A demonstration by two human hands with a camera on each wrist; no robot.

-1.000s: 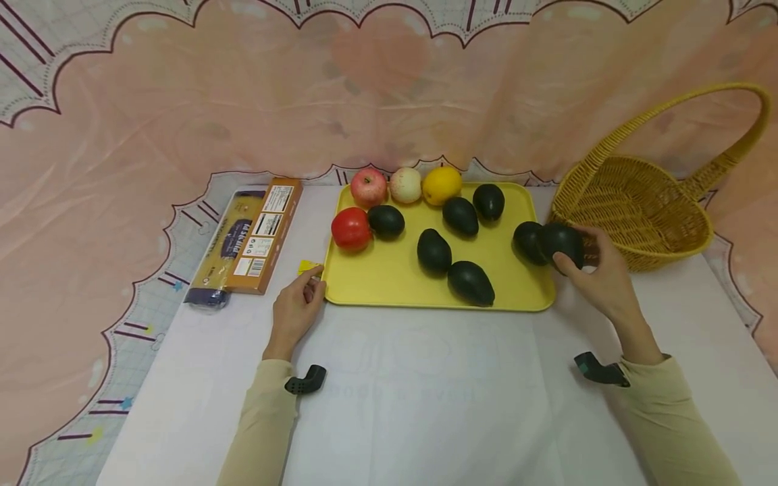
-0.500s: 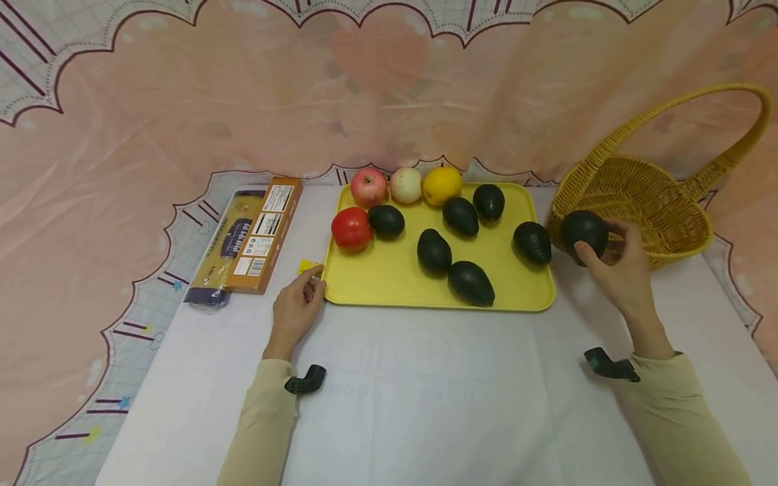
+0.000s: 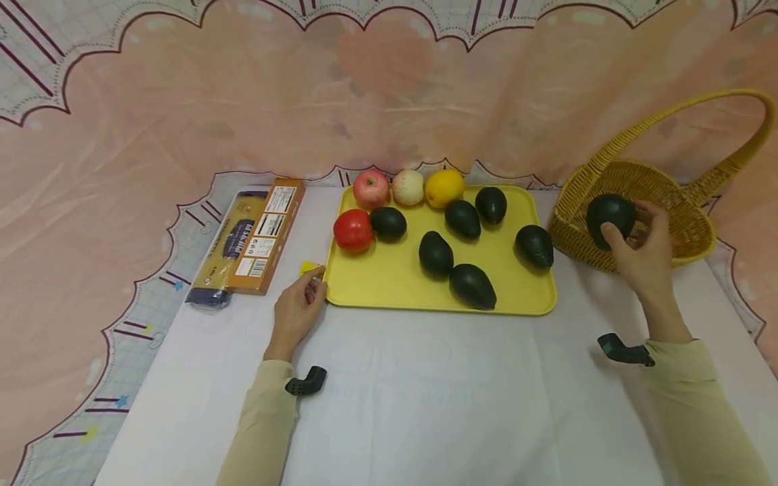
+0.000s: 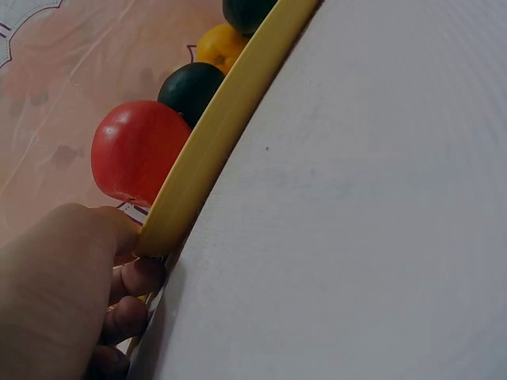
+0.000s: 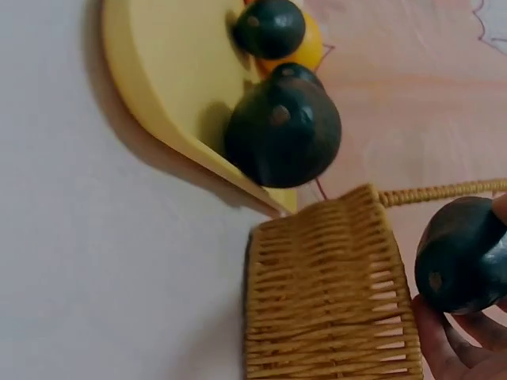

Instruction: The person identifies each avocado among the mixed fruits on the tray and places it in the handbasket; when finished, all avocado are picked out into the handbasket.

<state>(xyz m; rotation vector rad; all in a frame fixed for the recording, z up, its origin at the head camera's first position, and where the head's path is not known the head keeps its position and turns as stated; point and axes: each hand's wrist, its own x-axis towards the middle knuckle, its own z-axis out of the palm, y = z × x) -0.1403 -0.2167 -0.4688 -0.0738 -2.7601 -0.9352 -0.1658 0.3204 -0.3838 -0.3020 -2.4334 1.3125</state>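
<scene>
In the head view my right hand [image 3: 648, 251] grips a dark green avocado [image 3: 610, 221] above the front left rim of the wicker basket [image 3: 693, 253]. The right wrist view has this avocado [image 5: 459, 257] held just over the woven side of the basket [image 5: 333, 301]. My left hand [image 3: 296, 312] pinches the left edge of the yellow tray [image 3: 377, 283], fingers curled at its rim in the left wrist view. Several avocados [image 3: 473, 285] lie on the tray, with a red tomato [image 3: 353, 231], a pink apple [image 3: 371, 188], a pale round fruit [image 3: 408, 187] and a yellow fruit [image 3: 444, 187].
On the left lie a pasta packet [image 3: 227, 243] and an orange-brown box [image 3: 269, 236] leaning over it. A small yellow piece [image 3: 308, 267] shows behind the left fingers. The basket's tall handle [image 3: 687, 108] arches above it. A patterned cloth hangs behind the white table.
My right hand has carried the avocado rightward from beside the tray's right edge to above the basket's rim. The left hand stays at the tray's edge.
</scene>
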